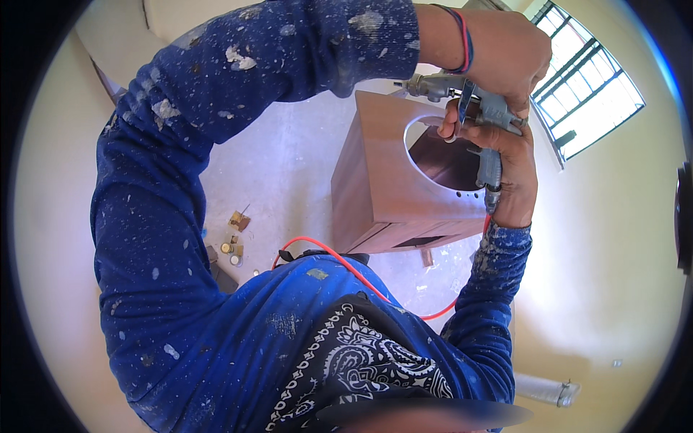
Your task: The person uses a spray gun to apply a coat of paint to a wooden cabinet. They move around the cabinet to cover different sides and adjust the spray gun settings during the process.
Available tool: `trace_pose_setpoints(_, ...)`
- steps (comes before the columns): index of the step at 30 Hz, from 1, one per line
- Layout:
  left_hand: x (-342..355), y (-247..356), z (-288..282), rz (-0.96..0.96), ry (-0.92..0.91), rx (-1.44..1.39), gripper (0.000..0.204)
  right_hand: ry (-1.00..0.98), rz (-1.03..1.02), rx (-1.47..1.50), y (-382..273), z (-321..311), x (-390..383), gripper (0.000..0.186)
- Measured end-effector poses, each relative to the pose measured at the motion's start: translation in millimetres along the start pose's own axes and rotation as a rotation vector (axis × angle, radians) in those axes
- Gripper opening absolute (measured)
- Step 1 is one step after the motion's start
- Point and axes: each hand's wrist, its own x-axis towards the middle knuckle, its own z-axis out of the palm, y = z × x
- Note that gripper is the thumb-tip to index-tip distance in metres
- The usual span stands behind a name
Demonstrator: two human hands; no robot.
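My right hand [518, 162] is wrapped round the handle of a grey metal spray gun [494, 108], with its fingers at the trigger. The gun's nozzle points left. Over the top reaches my left hand [502, 47], bent down at the wrist; its fingers close at the gun's rear end by the adjusting knob, partly hidden. A red air hose [343, 261] joins the bottom of the handle and loops across in front of my body. Behind the gun stands a brown wooden cabinet [372, 159] with a large rounded opening and several small holes beside it.
Small open tins [227, 248] and a stained flat piece [239, 221] lie on the pale floor [281, 166] at left. A barred window [588, 79] is at the upper right. Near the lower right wall lies a pale cylinder [548, 390].
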Motion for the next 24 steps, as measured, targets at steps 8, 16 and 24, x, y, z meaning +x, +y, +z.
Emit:
trace_pose_setpoints(8,8,-10,4,0.092,-0.084,-0.008,0.023,0.022,0.024,-0.003,2,-3,0,0.047)
trace_pose_setpoints(16,0,-12,6,-0.030,-0.048,-0.146,0.024,0.073,0.026,-0.028,6,-6,2,0.042)
trace_pose_setpoints(24,-129,-38,50,-0.289,-0.130,-0.427,0.041,0.274,0.248,-0.405,17,-66,2,0.031)
